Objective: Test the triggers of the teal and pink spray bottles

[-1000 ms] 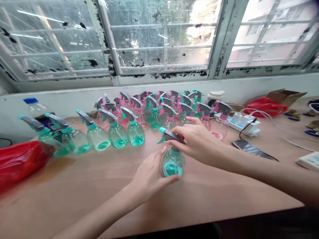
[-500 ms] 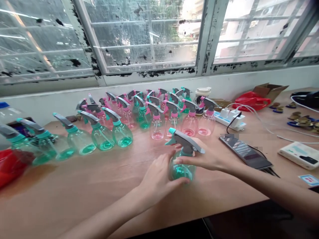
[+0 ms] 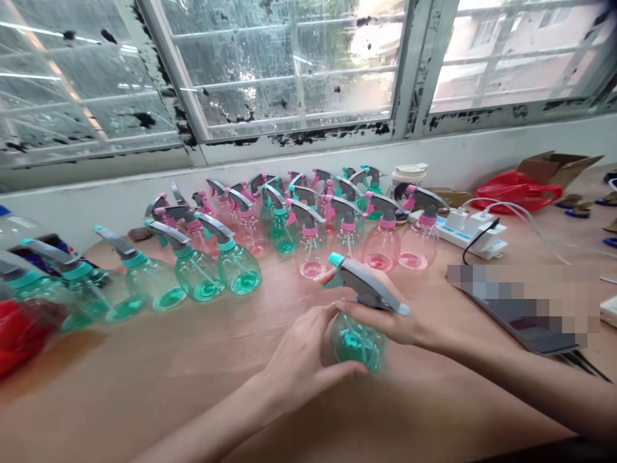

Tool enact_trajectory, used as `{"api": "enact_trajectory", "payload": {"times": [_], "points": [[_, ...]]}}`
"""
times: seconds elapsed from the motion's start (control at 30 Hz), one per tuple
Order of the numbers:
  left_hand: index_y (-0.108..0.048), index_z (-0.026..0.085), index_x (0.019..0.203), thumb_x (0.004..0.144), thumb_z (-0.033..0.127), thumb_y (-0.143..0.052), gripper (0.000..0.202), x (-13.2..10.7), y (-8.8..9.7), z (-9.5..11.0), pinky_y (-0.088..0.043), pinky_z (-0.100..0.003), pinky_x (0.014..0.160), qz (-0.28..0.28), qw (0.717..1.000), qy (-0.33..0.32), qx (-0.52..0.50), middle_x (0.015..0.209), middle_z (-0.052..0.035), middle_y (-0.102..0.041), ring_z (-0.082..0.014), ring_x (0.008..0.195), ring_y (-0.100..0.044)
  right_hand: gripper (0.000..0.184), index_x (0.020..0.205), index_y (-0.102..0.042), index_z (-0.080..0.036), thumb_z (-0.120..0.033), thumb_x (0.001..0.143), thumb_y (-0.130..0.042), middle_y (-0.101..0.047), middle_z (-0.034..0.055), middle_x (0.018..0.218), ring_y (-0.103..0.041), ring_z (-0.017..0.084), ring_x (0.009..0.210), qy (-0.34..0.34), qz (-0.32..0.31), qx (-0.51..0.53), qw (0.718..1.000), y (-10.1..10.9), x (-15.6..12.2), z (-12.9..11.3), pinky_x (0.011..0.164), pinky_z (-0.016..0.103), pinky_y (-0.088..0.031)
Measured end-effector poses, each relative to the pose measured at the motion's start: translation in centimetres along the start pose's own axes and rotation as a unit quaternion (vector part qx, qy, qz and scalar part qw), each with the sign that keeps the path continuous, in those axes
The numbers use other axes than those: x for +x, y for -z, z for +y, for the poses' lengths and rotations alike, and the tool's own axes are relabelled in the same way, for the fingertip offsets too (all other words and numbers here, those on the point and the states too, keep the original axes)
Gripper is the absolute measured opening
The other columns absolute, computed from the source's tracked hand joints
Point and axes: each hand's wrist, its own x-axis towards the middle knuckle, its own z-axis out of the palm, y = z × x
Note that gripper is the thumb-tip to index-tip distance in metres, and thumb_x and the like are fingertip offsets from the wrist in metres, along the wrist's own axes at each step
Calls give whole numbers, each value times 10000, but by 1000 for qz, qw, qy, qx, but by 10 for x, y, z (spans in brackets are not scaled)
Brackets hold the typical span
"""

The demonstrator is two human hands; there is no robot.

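Note:
A green see-through spray bottle [image 3: 359, 344] with a grey and teal trigger head stands on the table before me, its nozzle facing left. My left hand [image 3: 303, 350] is wrapped round the left side of its body, thumb along the lower front. Around the neck, just under the trigger head, my right hand [image 3: 390, 315] is closed, with some fingers hidden behind the bottle. Beyond it stands a row of pink spray bottles [image 3: 378, 247]. A line of green spray bottles [image 3: 238, 270] runs off to the left, with more pink and green ones behind.
To the right lie a dark phone [image 3: 525, 321] with cables and a white power strip [image 3: 477, 238] with plugs. A lidded paper cup [image 3: 409, 177], a red plastic bag [image 3: 518, 191] and an open cardboard box [image 3: 562, 168] stand near the wall. Another red bag [image 3: 24, 328] is at far left.
My right hand has shifted from the bottle's upper body and neck to a closer grip under the trigger head. The view has moved slightly nearer the table; the left hand keeps its hold.

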Motion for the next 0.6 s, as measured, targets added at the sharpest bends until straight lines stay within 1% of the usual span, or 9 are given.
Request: {"api": "enact_trajectory", "payload": {"times": [0.07,0.13,0.23,0.3,0.37,0.5,0.57,0.6], "points": [[-363,266,1460,883,603,-628,719,-3,4,-11,-410,-515,1057,-3,1000,-1,27,1439,-123,-503,-338,1301,-492,340,1079,-617,-243,-138,760,-563,-694,47,1050,-685,223,887,15,14,-24,1000,-1,6,2,630,307,-566],[-344,248,1486,933,612,-536,690,-7,8,-24,-367,-526,1094,-3,998,-1,60,1485,-135,-455,-332,1351,-437,319,1041,-610,-240,-128,747,-556,-694,36,1023,-678,206,813,20,26,-50,998,1,13,5,619,307,-550],[-336,203,1505,960,610,-474,694,-12,9,-40,-298,-549,1135,-15,993,13,114,1541,-156,-375,-337,1416,-339,285,1022,-603,-241,-145,759,-549,-685,26,992,-661,202,790,18,38,-77,996,5,21,12,686,335,-540],[-333,177,1512,959,611,-471,716,-13,7,-48,-258,-567,1148,-31,989,24,142,1564,-170,-328,-347,1441,-285,244,1007,-596,-243,-163,782,-542,-673,16,921,-640,195,743,3,39,-91,995,8,23,18,699,344,-528],[-339,153,1512,957,605,-481,730,-14,4,-52,-218,-579,1157,-54,985,31,163,1574,-183,-297,-353,1454,-250,176,971,-585,-244,-186,807,-557,-645,3,845,-609,180,683,-10,41,-100,994,9,23,21,659,327,-513],[-342,115,1510,948,588,-512,753,-13,1,-53,-196,-577,1164,-79,977,45,192,1582,-197,-260,-355,1463,-213,88,972,-582,-243,-259,886,-579,-634,9,897,-607,152,698,-3,31,-86,996,8,23,18,632,285,-500],[-344,119,1511,945,578,-526,752,-12,0,-52,-199,-570,1167,-81,975,54,202,1582,-195,-259,-355,1463,-213,45,918,-566,-235,-267,898,-589,-608,-12,819,-569,123,622,5,16,-84,996,8,25,14,598,267,-481],[-343,126,1513,944,573,-531,747,-11,0,-52,-199,-566,1168,-81,974,57,206,1583,-191,-259,-353,1462,-215,60,881,-547,-230,-258,893,-599,-582,-27,764,-541,112,585,11,7,-86,996,7,25,12,578,261,-468]]}}
